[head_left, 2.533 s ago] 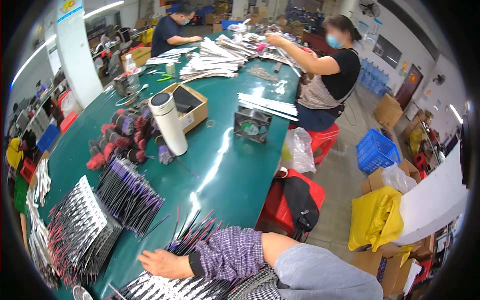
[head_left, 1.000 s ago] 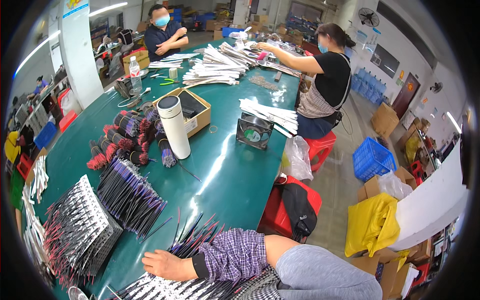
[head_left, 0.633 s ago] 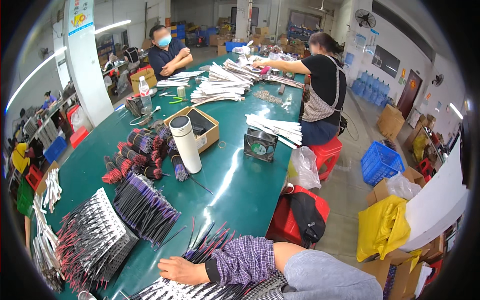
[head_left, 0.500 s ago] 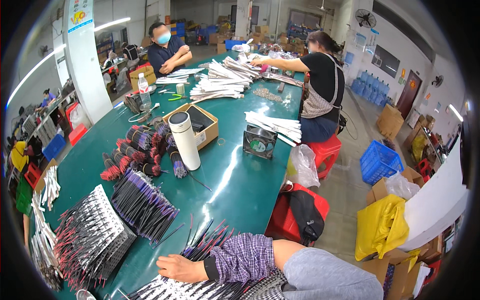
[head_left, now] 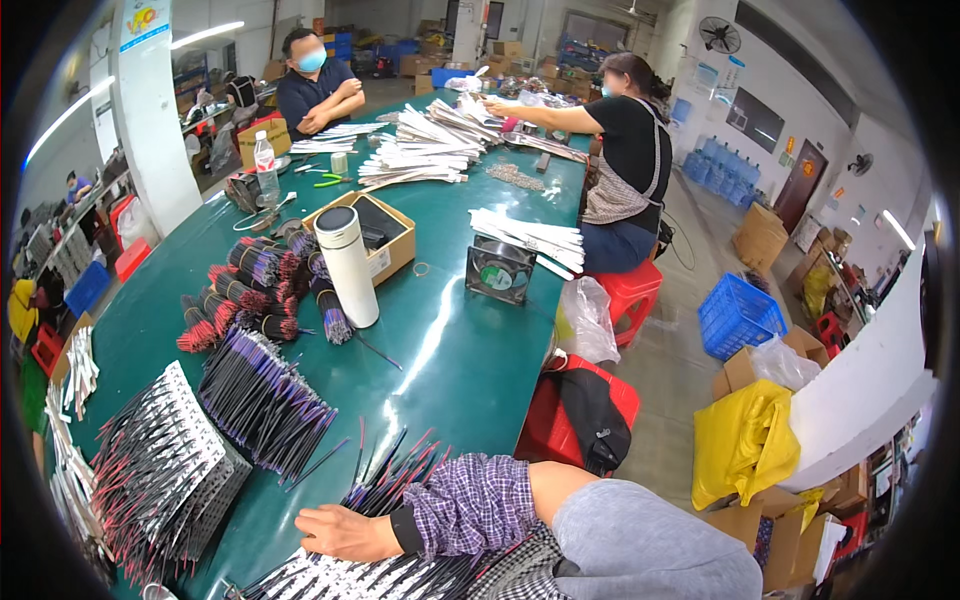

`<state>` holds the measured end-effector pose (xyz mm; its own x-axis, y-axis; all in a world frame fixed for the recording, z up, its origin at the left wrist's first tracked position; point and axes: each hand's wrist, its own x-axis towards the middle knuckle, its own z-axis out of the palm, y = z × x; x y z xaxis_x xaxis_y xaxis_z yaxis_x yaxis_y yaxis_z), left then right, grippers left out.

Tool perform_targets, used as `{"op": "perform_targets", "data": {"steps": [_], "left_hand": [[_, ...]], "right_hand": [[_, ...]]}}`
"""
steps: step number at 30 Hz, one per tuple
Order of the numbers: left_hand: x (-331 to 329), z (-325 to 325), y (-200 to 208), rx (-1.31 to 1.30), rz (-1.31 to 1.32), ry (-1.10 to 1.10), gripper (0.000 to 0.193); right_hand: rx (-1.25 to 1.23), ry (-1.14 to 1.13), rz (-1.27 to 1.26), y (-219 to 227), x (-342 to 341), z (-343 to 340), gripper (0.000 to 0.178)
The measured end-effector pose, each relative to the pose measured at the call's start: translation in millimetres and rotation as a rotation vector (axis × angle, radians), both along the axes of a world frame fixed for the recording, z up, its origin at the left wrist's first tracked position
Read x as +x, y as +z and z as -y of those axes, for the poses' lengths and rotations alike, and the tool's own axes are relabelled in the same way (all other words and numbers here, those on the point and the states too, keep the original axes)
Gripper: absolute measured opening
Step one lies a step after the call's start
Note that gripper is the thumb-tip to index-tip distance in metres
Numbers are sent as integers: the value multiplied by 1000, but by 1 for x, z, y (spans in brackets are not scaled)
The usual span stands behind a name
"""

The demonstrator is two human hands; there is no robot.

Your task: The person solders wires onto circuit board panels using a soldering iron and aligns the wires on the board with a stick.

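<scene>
My right hand (head_left: pixel 345 531), in a purple checked sleeve cover, lies at the near edge of the green table. Its fingers are bent downward and the fingertips are hidden, so what they hold cannot be made out. Under and beside it spreads a batch of white strips with black wires (head_left: pixel 335 582). Behind the wrist, more black wires with red and purple ends (head_left: pixel 395 482) stick out. My left hand is out of view. To the left stands a fanned stack of white strips with black and red wires (head_left: pixel 165 450), beside a row of black and purple wires (head_left: pixel 265 395).
A white thermos (head_left: pixel 347 270) stands by a cardboard box (head_left: pixel 393 258) and bundled wires (head_left: pixel 240 285). Farther off are a square black fan (head_left: pixel 499 270) and white strip piles (head_left: pixel 420 150). Two masked people are at the far table. Red stools (head_left: pixel 540 430) line the right side.
The whole view has shifted slightly, so the scene sits a little farther left and the table things higher. My right hand stays at the same strips, its fingers still bent.
</scene>
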<state>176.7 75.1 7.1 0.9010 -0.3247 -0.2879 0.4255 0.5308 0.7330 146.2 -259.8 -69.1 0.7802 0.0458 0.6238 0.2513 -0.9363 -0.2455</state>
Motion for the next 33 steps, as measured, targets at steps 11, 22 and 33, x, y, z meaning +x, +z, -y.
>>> {"op": "perform_targets", "data": {"steps": [11,22,33], "left_hand": [[44,-45,-112,128,18,25,44],[105,-217,-286,-215,50,-421,46],[74,-66,-84,-225,-157,-450,50]], "right_hand": [[24,-9,-26,-3,-4,2,12],[118,21,-18,-1,7,-4,9],[116,11,-18,1,4,0,14]]}}
